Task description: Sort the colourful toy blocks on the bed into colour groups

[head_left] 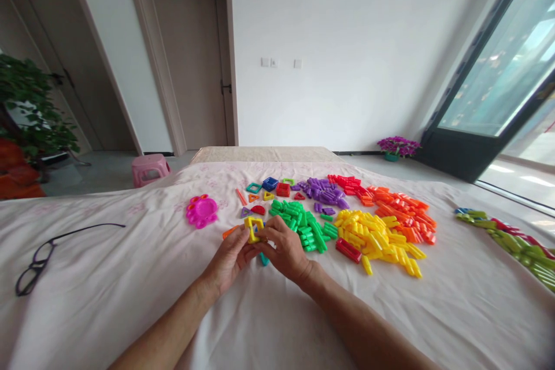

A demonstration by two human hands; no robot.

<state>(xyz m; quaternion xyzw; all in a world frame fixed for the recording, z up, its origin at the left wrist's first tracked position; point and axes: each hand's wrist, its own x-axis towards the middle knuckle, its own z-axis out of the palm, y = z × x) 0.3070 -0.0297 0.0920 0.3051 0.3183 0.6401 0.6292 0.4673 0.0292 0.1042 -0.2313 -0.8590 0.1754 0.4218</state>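
Near the middle of the cloth-covered table, my left hand (228, 257) and my right hand (285, 247) meet around yellow square frame pieces (254, 229). The fingers of both hands are closed on them. Just behind lie a purple triangle (246, 212), a red half-round piece (258, 210) and a red square stack (283, 189). An orange piece (229, 232) and a teal piece (264, 259) show partly beside and under my hands. Green pieces (303, 225) are heaped right beside my right hand.
Yellow (373, 234), orange (405, 211) and purple (323, 189) heaps spread to the right. A pink paw-shaped tray (203, 211) lies left of my hands, with black glasses (38, 263) farther left. Green and red pieces (518, 243) lie at the right edge.
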